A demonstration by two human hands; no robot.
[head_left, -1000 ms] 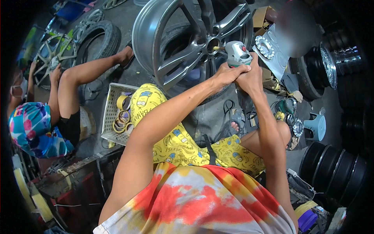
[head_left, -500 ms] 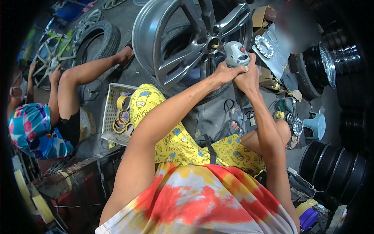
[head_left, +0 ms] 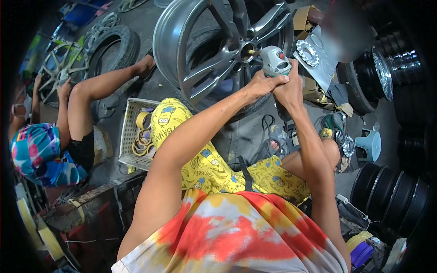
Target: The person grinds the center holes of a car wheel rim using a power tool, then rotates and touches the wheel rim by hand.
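Grey floor (head_left: 234,136), “BANA” on yellow shorts (head_left: 205,168), left hand (head_left: 260,86) and right hand (head_left: 290,92), fingers (head_left: 278,80) around a power tool (head_left: 274,59).

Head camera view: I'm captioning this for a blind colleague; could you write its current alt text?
A person's left hand and right hand hold a power tool at the hub of a grey wheel rim. To the left, a co-worker handles a second rim; between them sits a crate of tape rolls.
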